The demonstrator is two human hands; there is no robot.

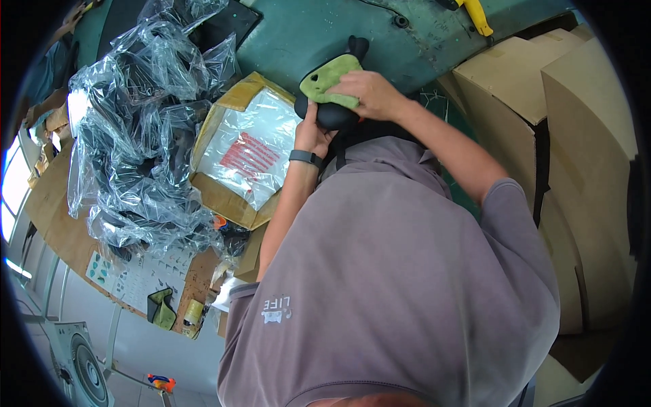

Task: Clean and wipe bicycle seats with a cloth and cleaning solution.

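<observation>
Near the table's front edge, my left hand (311, 136) grips a black padded piece (336, 117) from its left side, thumb up against it. A dark band is round that wrist. Over the black piece lies a green fuzzy cloth (330, 76) with a dark edge and a small dark hole. From the right, my right hand (369, 93) closes its bent fingers on the cloth's lower right part. A black rounded lobe (358, 46) sticks out beyond the cloth's far end. The underside of the piece is hidden.
To the left stands an open carton (203, 178) lined with a clear printed bag (247, 149). Clear plastic bags with dark contents (146, 136) pile up beside it. Cardboard boxes (498, 88) crowd the right. A yellow-handled tool (478, 17) lies on the green tabletop (285, 34).
</observation>
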